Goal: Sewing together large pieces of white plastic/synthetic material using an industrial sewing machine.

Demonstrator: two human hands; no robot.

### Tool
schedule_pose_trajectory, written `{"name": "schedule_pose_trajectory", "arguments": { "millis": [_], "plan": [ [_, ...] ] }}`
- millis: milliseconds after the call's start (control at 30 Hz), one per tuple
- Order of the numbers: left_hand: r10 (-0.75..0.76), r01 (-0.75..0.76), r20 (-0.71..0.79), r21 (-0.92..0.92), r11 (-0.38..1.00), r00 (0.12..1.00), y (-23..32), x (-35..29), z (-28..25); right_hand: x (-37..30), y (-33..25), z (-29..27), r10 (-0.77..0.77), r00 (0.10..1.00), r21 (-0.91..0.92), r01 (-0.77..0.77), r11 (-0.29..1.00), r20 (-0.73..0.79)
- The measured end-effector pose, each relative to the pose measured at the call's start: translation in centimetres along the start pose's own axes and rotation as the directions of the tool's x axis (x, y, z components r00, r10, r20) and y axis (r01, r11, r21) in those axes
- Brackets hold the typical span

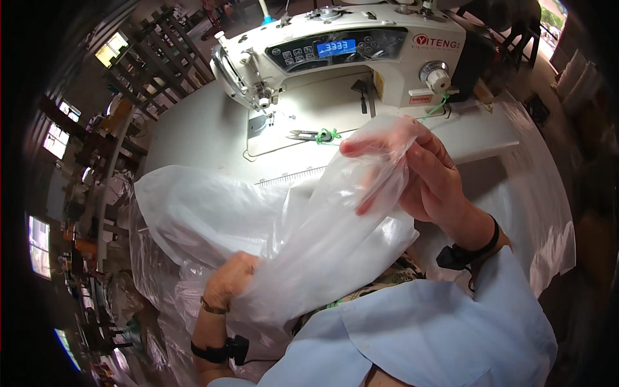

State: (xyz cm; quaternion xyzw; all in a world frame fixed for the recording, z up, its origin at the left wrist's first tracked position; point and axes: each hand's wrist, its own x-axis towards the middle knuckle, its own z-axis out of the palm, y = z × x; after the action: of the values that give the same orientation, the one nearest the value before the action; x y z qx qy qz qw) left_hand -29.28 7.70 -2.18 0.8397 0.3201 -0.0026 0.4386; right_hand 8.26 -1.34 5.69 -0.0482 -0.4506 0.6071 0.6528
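A length of thin, clear plastic sheeting (316, 248) stretches slantwise between my two hands. My left hand (233, 278), low on the left, is closed on a gathered part of it, its fingertips hidden in the folds. Raised at the right, my right hand (429, 177) has the upper end of the sheeting between thumb and fingers. Its fingers are spaced apart and show through the film. A whiter, cloudy part of the plastic (200, 203) lies on the table at the left; whether it is one piece with the sheeting, I cannot tell.
A white sewing machine (361, 71) with a lit display stands beyond my hands, its needle area at the left. Small thread snips (308, 135) tied with green cord lie on its bed. More clear plastic (541, 213) hangs over the table's right side. Racks (151, 64) stand far left.
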Motion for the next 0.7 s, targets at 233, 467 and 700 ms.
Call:
{"name": "schedule_pose_trajectory", "arguments": {
  "millis": [233, 467, 700],
  "plan": [
    [-0.311, 0.291, 0.007, -0.373, 0.881, 0.950, 0.0, -1.9, -0.8, 1.4, 2.2, 0.3, -0.032, 0.999, -0.070, 0.035, 0.997, 0.038],
    [0.149, -0.355, -0.592, -0.247, 0.902, 0.792, 11.7, -0.7, -6.4, 2.5, 3.6, -0.5, -0.064, 0.992, -0.136, 0.078, 0.988, 0.107],
    [0.304, -0.500, -0.398, -0.713, 0.492, 0.866, 13.9, 7.0, -0.5, 2.6, 4.3, 1.9, 0.047, 0.998, -0.520, -0.062, 0.852, -0.043]
  ]
}}
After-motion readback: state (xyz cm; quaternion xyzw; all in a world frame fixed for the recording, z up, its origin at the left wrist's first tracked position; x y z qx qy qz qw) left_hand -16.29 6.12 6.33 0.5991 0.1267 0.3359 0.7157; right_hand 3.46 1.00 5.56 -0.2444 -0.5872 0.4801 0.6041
